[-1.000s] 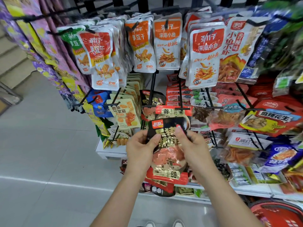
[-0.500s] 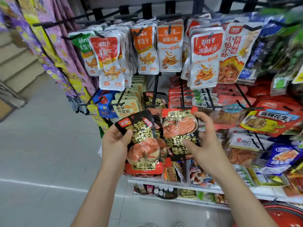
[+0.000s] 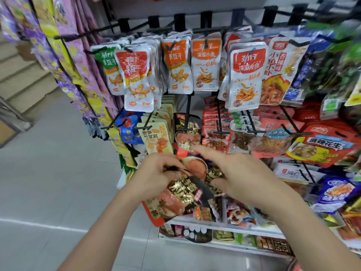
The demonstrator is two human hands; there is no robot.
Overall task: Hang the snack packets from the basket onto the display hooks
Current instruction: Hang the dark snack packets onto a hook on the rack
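My left hand point(image 3: 156, 178) grips a small bundle of black, gold and red snack packets point(image 3: 181, 198) low in front of the rack. My right hand point(image 3: 242, 173) is beside it and pinches one more such packet point(image 3: 198, 167), thumb on its front. Its index finger points out straight to the lower edge of matching packets point(image 3: 186, 136) that hang on a black display hook point(image 3: 187, 114) just above. The two held lots overlap between my hands. Only a red sliver of the basket point(image 3: 298, 268) shows at the bottom right edge.
The rack is dense with hanging packets: white and orange fish snacks point(image 3: 206, 63) above, red peanut packs point(image 3: 324, 145) at right. A white shelf point(image 3: 224, 225) with small goods runs below my hands. Purple and yellow strips point(image 3: 64, 55) hang at left, beside grey floor.
My right hand has come down from the hook with its packet and now meets the left hand's bundle. My left hand shifted right. The view has moved closer to the rack.
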